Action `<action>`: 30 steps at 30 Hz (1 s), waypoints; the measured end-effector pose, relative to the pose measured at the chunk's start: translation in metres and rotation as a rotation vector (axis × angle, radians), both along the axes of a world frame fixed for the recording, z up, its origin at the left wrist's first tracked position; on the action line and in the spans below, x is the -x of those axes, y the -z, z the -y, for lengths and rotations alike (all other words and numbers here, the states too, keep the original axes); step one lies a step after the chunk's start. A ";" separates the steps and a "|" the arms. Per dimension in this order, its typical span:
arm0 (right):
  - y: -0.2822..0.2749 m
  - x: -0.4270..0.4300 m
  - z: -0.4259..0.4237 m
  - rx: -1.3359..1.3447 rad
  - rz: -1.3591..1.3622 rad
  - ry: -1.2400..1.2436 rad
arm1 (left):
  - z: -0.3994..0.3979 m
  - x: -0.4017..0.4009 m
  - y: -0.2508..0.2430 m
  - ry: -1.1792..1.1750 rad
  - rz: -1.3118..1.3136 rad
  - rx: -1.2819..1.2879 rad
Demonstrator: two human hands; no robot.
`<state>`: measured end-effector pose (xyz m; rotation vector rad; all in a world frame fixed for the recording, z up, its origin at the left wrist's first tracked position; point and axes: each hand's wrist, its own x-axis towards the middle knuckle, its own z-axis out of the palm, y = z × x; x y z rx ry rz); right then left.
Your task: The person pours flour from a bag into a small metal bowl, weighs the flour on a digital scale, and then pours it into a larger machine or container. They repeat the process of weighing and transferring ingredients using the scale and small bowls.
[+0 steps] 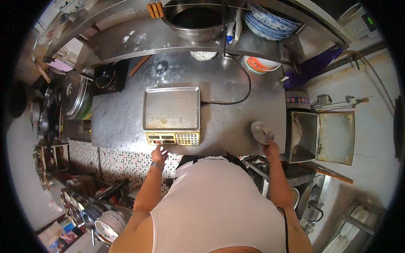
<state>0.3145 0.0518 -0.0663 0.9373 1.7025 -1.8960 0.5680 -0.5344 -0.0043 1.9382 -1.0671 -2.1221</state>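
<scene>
An electronic weighing scale (pixel 188 139) with a bare steel pan (pixel 171 109) stands on the stainless steel worktable (pixel 227 126). My left hand (pixel 159 154) is at the scale's front edge, just below its display, with fingers apart and nothing held. Whether a fingertip touches the scale, I cannot tell. At the table's right front, my right hand (pixel 271 148) grips the near edge of a round, shiny utensil (pixel 261 132), perhaps a shallow metal dish or lid. It is blurred and tilted over the table.
A black cord (pixel 248 85) runs from the scale's right side up to the shelf (pixel 158 52). The shelf bears a large steel bowl (pixel 196 31) and stacked blue-and-white bowls (pixel 269 27). A red-and-white bowl (pixel 261 64) sits beneath. Left stands a lidded pot (pixel 74 95); right, an open metal box (pixel 303 136).
</scene>
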 end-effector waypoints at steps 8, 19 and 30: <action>-0.088 -0.033 0.196 -0.177 -0.031 -0.175 | 0.032 -0.023 -0.060 0.050 -0.136 0.269; -0.058 -0.050 0.165 -0.023 -0.037 -0.161 | -0.039 0.062 -0.102 0.347 -0.466 0.129; -0.105 -0.217 -0.031 -0.272 -0.195 0.372 | -0.221 0.100 -0.107 0.871 -0.406 0.056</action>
